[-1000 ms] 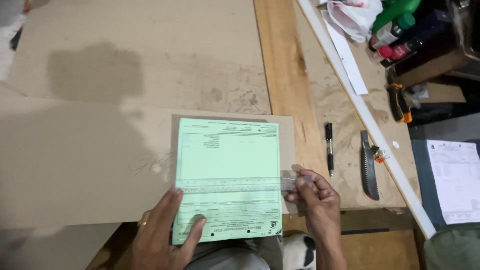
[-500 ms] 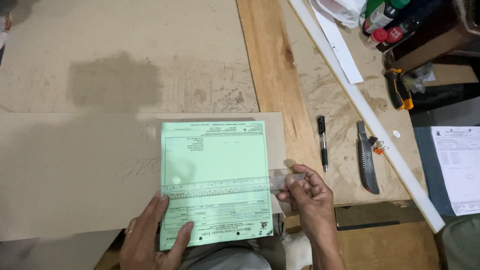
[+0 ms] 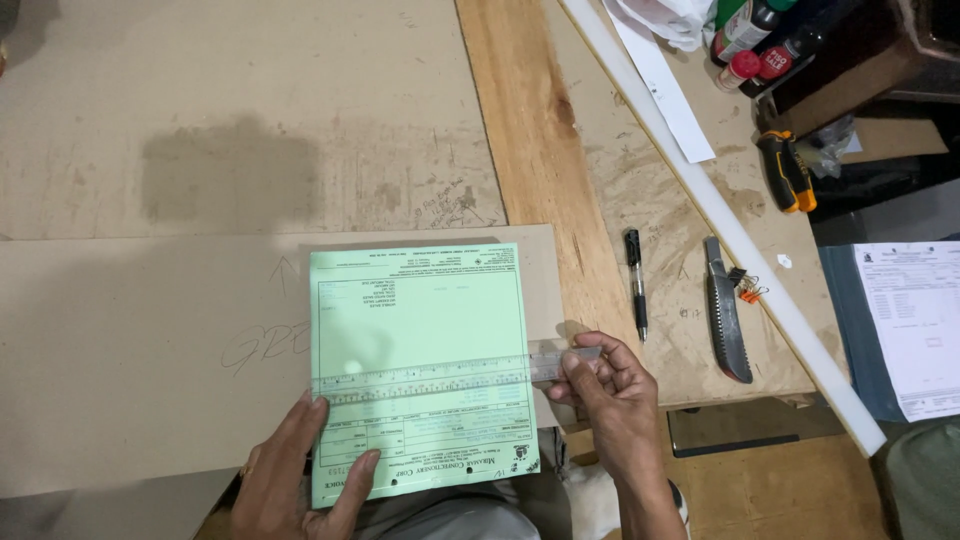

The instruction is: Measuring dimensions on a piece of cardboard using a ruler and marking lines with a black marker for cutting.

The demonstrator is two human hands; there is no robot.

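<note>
1. Cardboard sheet (image 3: pixel 150 370), flat and brown with faint pencil marks, lies across the near part of the workbench (image 3: pixel 250 110). Its left end runs out of view, and its near edge hangs over the bench toward the person. Beyond its far edge the bench top is bare, dusty board.
2. Green form (image 3: pixel 420 330), thin printed paper, lies squarely on the right end of the cardboard. Its right edge stops just short of the cardboard's right edge, and its bottom edge reaches past the cardboard's near edge.
3. Left hand (image 3: pixel 295 475) lies flat with fingers spread, pressing the form's lower left corner; the wrist is cut off by the frame.
4. Right hand (image 3: pixel 610 390) pinches the right end of a clear ruler (image 3: pixel 440 375) between thumb and fingers.
5. That ruler, see-through plastic, lies across the form from side to side; its markings are too fine to make out, and its right end is hidden under the fingers.
6. White strip (image 3: pixel 720 220), long and straight, runs diagonally along the bench's right edge.
7. Saw-toothed knife (image 3: pixel 725 320) lies on the rough board between the strip and the pen, well apart from the hand.
8. Black pen (image 3: pixel 636 285) lies on the board beside a smooth wooden plank (image 3: pixel 530 150), just beyond the right hand.
</note>
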